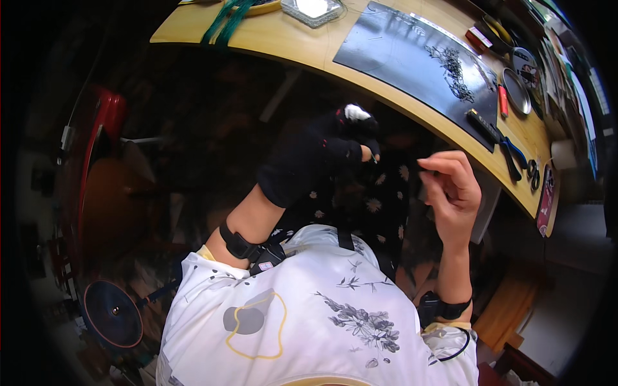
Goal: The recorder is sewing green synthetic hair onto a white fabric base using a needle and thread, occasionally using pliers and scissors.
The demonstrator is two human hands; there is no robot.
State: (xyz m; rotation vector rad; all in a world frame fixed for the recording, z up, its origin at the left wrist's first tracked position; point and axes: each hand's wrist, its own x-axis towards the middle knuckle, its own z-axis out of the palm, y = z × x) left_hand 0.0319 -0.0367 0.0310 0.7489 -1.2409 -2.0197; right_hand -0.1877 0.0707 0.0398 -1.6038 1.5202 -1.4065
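My left hand (333, 149) wears a black fingerless glove, with a white patch of material on its far side. Its bare thumb and a fingertip pinch a tiny, thin green thing (374, 158), too small to name. My right hand (454, 186) is bare and raised to the right of it, below the table's edge. Its fingers are curled, with the index fingertip and thumb tip close together; whether a fine thread lies between them cannot be seen. Both hands are above the dark floral cloth (374, 205) over my lap.
On the wooden table (289, 46) lie green strands (227, 26), a clear plastic box (311, 12) and a dark mat (386, 53) bearing tangled dark pieces (454, 72). Pliers (514, 157), scissors (533, 173) and a round metal dish (516, 90) are at right. A fan (113, 311) stands lower left.
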